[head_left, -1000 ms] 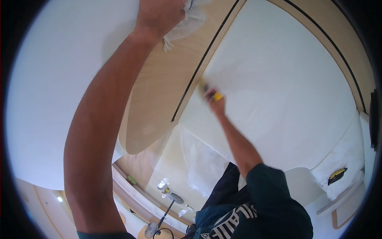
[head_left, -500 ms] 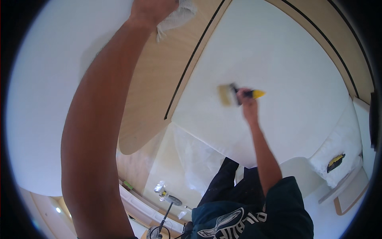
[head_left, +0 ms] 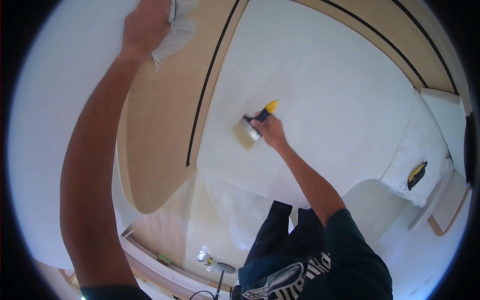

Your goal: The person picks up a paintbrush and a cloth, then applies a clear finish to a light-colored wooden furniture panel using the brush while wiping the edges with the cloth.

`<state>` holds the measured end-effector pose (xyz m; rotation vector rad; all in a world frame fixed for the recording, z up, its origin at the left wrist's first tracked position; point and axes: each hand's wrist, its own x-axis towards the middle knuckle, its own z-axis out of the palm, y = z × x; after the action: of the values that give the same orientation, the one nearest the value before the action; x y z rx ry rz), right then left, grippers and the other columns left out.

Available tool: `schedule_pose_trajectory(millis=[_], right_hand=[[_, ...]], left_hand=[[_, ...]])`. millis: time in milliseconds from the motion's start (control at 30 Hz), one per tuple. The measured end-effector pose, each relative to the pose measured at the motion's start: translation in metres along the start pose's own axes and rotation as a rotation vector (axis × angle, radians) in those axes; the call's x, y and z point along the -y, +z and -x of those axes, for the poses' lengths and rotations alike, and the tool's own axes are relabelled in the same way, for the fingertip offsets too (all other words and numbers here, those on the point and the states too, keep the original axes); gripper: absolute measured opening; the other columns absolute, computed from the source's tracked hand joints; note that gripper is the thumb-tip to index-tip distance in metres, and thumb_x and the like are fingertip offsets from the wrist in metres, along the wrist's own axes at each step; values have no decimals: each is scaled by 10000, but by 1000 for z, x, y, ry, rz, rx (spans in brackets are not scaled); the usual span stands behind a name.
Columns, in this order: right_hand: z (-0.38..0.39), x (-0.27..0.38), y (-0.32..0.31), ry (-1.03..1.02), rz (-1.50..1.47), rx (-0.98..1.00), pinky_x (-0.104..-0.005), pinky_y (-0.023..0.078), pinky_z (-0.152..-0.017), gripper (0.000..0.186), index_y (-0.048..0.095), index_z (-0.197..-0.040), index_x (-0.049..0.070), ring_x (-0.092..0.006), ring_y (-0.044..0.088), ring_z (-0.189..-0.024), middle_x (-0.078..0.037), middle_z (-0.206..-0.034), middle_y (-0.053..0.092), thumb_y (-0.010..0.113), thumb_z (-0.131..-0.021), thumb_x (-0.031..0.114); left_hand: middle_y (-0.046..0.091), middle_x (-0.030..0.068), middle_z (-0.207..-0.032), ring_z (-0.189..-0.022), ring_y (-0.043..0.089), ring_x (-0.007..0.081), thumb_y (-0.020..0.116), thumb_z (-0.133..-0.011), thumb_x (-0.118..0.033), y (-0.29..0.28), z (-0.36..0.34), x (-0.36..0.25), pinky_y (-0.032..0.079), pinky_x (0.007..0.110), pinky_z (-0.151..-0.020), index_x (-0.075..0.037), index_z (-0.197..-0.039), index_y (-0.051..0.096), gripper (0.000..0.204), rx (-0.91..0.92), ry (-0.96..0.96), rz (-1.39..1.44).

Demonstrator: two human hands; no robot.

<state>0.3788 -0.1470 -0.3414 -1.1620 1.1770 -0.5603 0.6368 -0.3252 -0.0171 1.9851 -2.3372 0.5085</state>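
My right hand (head_left: 272,132) is closed around the handle of a wide flat paintbrush (head_left: 247,133) with pale bristles, a metal band and a black-and-yellow handle. Its bristles are blurred and lie at or just over the broad white surface (head_left: 340,95); whether they touch it I cannot tell. My left arm reaches far up the left side. At the top, my left hand (head_left: 146,30) is closed on a crumpled white cloth (head_left: 176,40) with a frayed edge, over a light wooden panel (head_left: 160,135). The fingertips are partly hidden.
Black strips (head_left: 212,82) run along the wooden edges beside the white surface. A black-and-yellow tool (head_left: 417,175) lies on white padding (head_left: 417,142) at the right. Below stand a lamp-like device on a pole (head_left: 220,282) and clear plastic sheeting (head_left: 235,215).
The paintbrush and my right hand have moved left across the white surface, and the handle now tilts upward. My left hand, still on the cloth, appears farther left as the whole view shifts.
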Motion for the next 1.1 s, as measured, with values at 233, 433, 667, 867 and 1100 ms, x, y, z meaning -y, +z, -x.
schedule_pose_trajectory(millis=[233,433,667,867,1100], right_hand=[[-175,13,-111,-372,-182,-785,-342,506,-626,355,572,-1083,16,-190,618,-690,-76,-845,677,747,-873,242],[-61,-12,25,100,367,88,-472,502,-934,642,478,-1274,25,-408,656,-1038,-225,-1071,690,770,-799,343],[-194,44,0,-173,200,-587,-519,525,-711,405,540,-1096,-10,-411,674,-839,-233,-925,689,657,-913,332],[-6,-9,92,152,451,321,-539,511,-841,649,337,-1349,-71,-476,650,-901,-306,-966,663,639,-913,303],[-134,69,14,-182,150,-432,-495,545,-693,451,465,-1180,-51,-423,671,-764,-228,-816,681,638,-909,265]], left_hand=[[516,186,-1036,-1044,501,415,619,-664,129,9,-27,-10,441,489,-891,-25,-1038,498,421,-140,78,58],[531,105,-1072,-1030,535,350,672,-674,112,27,0,29,462,464,-903,-86,-1111,509,506,29,41,50],[526,118,-1081,-1019,533,358,669,-661,125,22,-17,17,466,456,-872,-62,-1116,504,520,-67,128,71],[526,124,-1069,-1012,530,358,654,-668,113,22,-4,25,455,452,-860,-61,-1113,507,500,20,64,65],[520,139,-1095,-1059,513,383,661,-641,140,20,-15,29,442,475,-906,-64,-1125,504,548,-37,114,77]])
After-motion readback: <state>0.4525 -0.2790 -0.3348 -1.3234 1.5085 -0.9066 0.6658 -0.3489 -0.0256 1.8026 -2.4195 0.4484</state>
